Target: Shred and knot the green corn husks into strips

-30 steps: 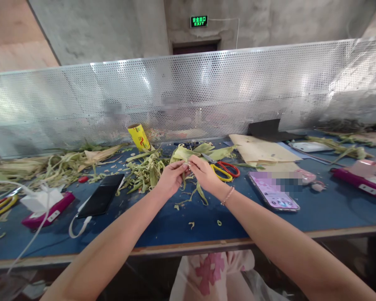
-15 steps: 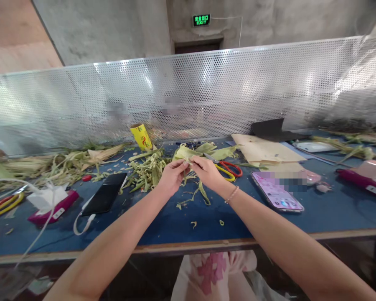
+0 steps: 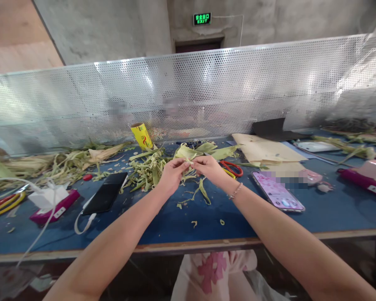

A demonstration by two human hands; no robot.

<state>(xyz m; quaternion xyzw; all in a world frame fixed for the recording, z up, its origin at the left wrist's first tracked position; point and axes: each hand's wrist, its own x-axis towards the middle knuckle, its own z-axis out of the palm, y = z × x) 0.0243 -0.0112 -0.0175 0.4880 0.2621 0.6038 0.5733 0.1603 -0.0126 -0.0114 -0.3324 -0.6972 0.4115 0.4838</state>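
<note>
**Reader:** What were the hands doing?

**Describer:** Both hands met over the far middle of the blue table. The left hand and the right hand were each pinched closed on the same pale green husk leaf. Their fingertips almost touched, and the leaf was lifted just off the surface.

**Reader:** How would that leaf likely handle?

**Describer:** I judged it light and limp. It looked thin and fibrous, more apt to split along its grain than across it (the edges looked papery). A thumb-and-forefinger pinch near one end seemed the sound hold, since a slack grip might let it slide out.

**Reader:** What lay close by?

**Describer:** A heap of husk scraps lay just beside the left hand. Red and yellow scissors lay just beyond the right hand, partly hidden by it. A phone with a pink screen sat near the right wrist. A black phone lay well apart on the left, and a yellow roll stood tilted further back.

**Reader:** Where was there open room?

**Describer:** Mostly bare table ran from the hands to the wooden front edge, with only a few scraps on it. A perforated metal screen closed off the far side. I judged that free movement lay toward the person, or upward.
</note>
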